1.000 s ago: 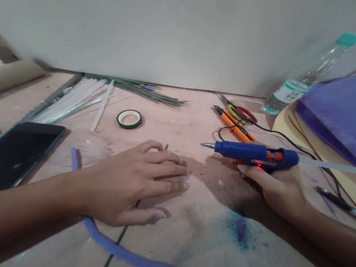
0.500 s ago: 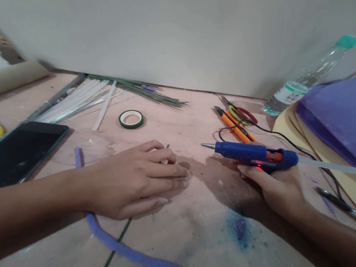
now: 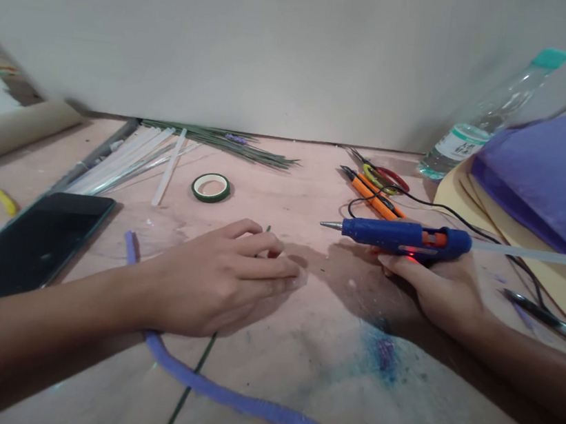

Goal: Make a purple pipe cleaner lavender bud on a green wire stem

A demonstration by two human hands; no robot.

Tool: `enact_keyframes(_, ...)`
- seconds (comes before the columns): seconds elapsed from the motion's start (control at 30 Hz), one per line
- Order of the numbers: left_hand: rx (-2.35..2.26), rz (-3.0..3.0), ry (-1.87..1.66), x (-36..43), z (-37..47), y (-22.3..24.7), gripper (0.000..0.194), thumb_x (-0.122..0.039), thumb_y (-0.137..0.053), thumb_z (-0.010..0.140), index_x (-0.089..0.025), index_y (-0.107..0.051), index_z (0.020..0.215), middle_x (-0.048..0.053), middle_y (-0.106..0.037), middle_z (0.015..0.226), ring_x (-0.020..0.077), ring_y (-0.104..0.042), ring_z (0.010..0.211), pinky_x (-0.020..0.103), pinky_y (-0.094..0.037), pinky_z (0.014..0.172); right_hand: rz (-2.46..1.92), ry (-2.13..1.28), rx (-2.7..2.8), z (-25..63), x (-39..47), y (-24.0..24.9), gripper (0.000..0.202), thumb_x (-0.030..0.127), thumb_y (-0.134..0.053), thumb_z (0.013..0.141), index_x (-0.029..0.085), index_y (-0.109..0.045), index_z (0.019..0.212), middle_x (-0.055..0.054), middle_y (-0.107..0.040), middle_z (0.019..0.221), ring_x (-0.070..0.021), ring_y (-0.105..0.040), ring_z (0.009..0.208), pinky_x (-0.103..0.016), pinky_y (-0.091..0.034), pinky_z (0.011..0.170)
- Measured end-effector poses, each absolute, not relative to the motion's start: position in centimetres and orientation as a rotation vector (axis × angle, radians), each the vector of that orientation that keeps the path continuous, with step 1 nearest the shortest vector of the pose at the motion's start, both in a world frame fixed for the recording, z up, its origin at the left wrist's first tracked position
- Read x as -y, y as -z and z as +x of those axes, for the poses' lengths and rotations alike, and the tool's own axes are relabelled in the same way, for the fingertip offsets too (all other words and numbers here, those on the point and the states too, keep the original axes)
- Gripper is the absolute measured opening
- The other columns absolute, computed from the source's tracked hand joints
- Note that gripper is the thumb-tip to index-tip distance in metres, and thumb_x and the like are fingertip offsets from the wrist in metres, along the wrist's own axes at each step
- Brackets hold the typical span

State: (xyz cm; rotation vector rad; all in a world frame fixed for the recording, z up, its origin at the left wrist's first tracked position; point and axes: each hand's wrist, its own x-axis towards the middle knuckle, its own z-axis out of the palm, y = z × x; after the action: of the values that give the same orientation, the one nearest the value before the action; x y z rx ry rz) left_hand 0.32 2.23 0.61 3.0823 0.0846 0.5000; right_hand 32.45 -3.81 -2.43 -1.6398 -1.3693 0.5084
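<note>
My right hand [image 3: 444, 289] is wrapped round a blue glue gun [image 3: 389, 234], its metal nozzle pointing left, a red light glowing on its underside and a clear glue stick out of its back. Low over the table, my left hand [image 3: 232, 278] lies across a thin green stem [image 3: 186, 390], its fingers bent and close together; what the fingertips hold, if anything, is hidden. A purple strip [image 3: 237, 399] passes beneath my left wrist and crosses the stem.
A phone [image 3: 29, 241], glue sticks [image 3: 123, 160], green tape [image 3: 211, 188] and green stems [image 3: 229, 146] lie left and behind. Scissors [image 3: 386, 180], an orange cutter [image 3: 376, 196], a bottle [image 3: 463, 145], purple sheets [image 3: 552, 185] and a pen [image 3: 550, 320] are at the right.
My left hand has shifted slightly and its thumb has gone out of sight beneath it. The glue gun in my right hand has moved very slightly up and left.
</note>
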Motion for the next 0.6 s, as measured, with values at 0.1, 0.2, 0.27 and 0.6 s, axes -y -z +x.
enact_keyframes(0.1, -0.108, 3.128, -0.535, -1.96, 0.33, -0.6, 0.034, -0.021, -0.041, 0.117, -0.017, -0.069, 0.137, 0.008, -0.083, 0.137, 0.026, -0.072, 0.117, 0.042, -0.044, 0.093, -1.669, -0.531, 1.412, 32.67, 3.82, 2.52, 0.002, 0.029, -0.082, 0.079, 0.029, -0.083, 0.079, -0.004, -0.084, 0.076, -0.0322, -0.084, 0.078, -0.043, -0.07, 0.072)
enact_keyframes(0.2, -0.128, 3.14, -0.57, -1.76, 0.39, -0.6, 0.032, -0.022, -0.044, 0.117, -0.016, -0.072, 0.133, 0.008, -0.083, 0.136, 0.0253, -0.072, 0.119, 0.041, -0.044, 0.094, -1.638, -0.554, 1.43, 32.71, 3.84, 2.47, 0.004, 0.031, -0.082, 0.08, 0.028, -0.084, 0.082, -0.003, -0.085, 0.078, -0.0306, -0.084, 0.079, -0.04, -0.07, 0.072)
enact_keyframes(0.27, -0.131, 3.143, -0.582, -1.72, 0.41, -0.51, 0.031, -0.021, -0.045, 0.117, -0.014, -0.073, 0.13, 0.009, -0.083, 0.136, 0.0255, -0.073, 0.119, 0.041, -0.045, 0.094, -1.624, -0.554, 1.411, 32.67, 3.84, 2.48, 0.003, 0.03, -0.083, 0.077, 0.028, -0.083, 0.079, -0.002, -0.085, 0.076, -0.0283, -0.083, 0.073, -0.036, -0.068, 0.065)
enact_keyframes(0.6, -0.125, 3.247, -0.35, -1.37, -0.02, -0.43, 0.036, -0.015, -0.04, 0.116, -0.013, -0.076, 0.121, 0.016, -0.078, 0.139, 0.0272, -0.073, 0.118, 0.043, -0.047, 0.093, -1.713, -0.622, 1.33, 32.8, 3.77, 2.83, 0.013, 0.034, -0.08, 0.074, 0.025, -0.086, 0.082, -0.004, -0.088, 0.083, -0.0311, -0.085, 0.077, -0.04, -0.07, 0.069)
